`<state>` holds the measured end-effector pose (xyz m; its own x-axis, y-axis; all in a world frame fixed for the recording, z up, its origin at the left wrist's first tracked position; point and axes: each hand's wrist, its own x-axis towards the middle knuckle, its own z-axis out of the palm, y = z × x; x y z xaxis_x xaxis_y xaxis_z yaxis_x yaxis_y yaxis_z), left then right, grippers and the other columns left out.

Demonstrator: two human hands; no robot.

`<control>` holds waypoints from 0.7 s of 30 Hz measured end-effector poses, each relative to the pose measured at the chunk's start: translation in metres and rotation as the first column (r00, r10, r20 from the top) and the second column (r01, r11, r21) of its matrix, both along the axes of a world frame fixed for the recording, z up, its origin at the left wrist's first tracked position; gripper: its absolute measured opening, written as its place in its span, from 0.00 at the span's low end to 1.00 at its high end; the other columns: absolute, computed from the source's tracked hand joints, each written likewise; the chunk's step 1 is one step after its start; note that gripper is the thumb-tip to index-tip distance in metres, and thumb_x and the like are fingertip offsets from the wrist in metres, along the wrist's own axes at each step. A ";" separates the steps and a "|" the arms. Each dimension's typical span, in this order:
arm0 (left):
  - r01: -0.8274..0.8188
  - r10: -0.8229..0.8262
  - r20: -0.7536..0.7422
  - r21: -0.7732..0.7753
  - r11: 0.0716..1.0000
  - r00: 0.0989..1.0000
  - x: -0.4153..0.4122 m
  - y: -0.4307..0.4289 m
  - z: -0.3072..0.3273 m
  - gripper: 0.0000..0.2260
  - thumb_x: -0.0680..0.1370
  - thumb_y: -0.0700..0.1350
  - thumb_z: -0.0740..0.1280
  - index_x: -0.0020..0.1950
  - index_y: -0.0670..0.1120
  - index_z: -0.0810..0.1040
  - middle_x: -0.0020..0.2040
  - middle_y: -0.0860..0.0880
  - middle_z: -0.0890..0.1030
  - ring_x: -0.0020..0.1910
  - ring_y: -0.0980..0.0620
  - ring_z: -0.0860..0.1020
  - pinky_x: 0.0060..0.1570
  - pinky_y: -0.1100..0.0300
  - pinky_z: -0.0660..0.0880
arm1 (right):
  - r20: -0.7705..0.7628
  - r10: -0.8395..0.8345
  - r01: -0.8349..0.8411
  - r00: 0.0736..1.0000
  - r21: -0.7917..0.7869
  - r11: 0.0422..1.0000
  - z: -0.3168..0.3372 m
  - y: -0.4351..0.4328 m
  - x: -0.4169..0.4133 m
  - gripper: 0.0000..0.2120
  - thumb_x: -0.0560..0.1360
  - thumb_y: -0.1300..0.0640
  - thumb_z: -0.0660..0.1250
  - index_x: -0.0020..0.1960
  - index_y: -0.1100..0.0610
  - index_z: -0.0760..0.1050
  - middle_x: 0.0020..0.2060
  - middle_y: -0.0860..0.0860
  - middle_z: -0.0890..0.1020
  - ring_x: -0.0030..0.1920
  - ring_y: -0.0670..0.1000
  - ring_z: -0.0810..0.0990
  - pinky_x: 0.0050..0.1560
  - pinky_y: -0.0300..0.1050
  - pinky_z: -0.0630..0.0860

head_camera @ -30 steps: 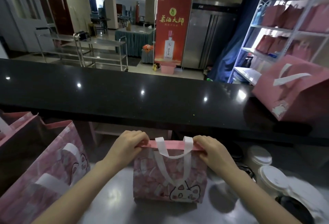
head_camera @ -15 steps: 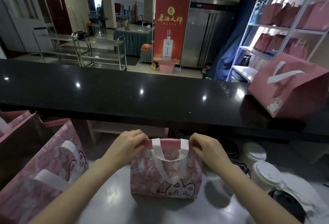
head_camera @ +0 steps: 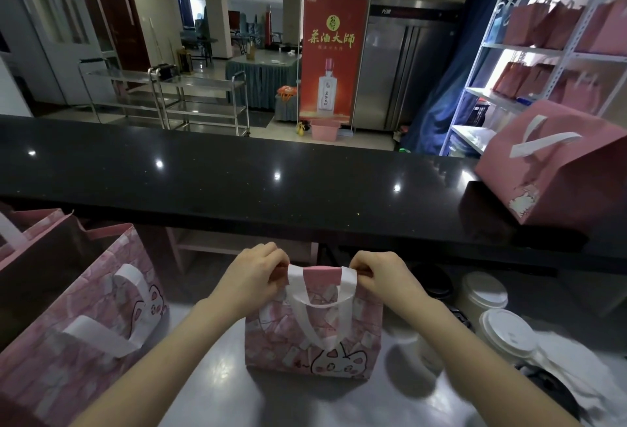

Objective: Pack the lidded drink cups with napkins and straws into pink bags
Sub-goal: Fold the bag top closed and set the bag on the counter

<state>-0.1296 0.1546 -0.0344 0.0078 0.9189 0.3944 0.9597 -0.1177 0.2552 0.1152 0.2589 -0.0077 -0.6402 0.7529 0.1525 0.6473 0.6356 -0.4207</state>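
Large pink bag (head_camera: 84,325): shown at the lower left of the frame, standing open on the grey worktop (head_camera: 210,375); a cat print and white handles are seen on its face.
Left hand (head_camera: 252,274): placed at the left end of the top edge of the small pink bag (head_camera: 312,342); the fingers are curled and clamped on that edge.
Small pink bag: stood upright on the worktop at lower centre, held at the top between both hands; a white handle (head_camera: 322,311) is draped over its near face.
Right hand (head_camera: 383,277): set at the right end of the same edge, fingers pinched on it just beside the handle.
Lidded cups (head_camera: 509,331): two white-lidded cups are grouped at the lower right, near the small pink bag but apart from it.
Closed pink bag (head_camera: 556,168): laid tilted on the black counter (head_camera: 237,182) at the right; a shelf rack (head_camera: 556,53) loaded with pink bags is seen at the upper right.
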 end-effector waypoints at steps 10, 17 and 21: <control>0.108 -0.108 -0.092 0.000 0.994 0.990 0.023 0.015 0.006 0.05 0.74 0.48 0.71 0.46 0.48 0.81 0.41 0.52 0.79 0.40 0.52 0.75 0.41 0.58 0.70 | 0.308 0.083 -0.125 0.948 0.118 0.985 0.000 -0.012 -0.044 0.12 0.74 0.62 0.62 0.52 0.50 0.79 0.45 0.49 0.81 0.46 0.53 0.77 0.41 0.48 0.74; 0.095 -0.091 -0.074 0.053 0.994 0.993 0.034 0.012 -0.001 0.03 0.73 0.42 0.71 0.40 0.44 0.82 0.38 0.50 0.80 0.37 0.50 0.76 0.37 0.57 0.71 | 0.187 0.100 -0.133 0.977 0.177 0.975 -0.016 -0.014 -0.034 0.12 0.76 0.61 0.63 0.54 0.48 0.79 0.46 0.47 0.82 0.48 0.51 0.78 0.42 0.44 0.72; 0.054 -0.053 -0.034 0.053 0.997 0.998 0.017 0.003 0.001 0.07 0.70 0.48 0.75 0.44 0.48 0.81 0.40 0.53 0.80 0.37 0.54 0.75 0.36 0.59 0.73 | 0.091 0.091 -0.101 0.992 0.113 0.988 -0.011 -0.002 -0.012 0.15 0.75 0.57 0.67 0.61 0.46 0.76 0.53 0.43 0.81 0.54 0.47 0.78 0.52 0.46 0.76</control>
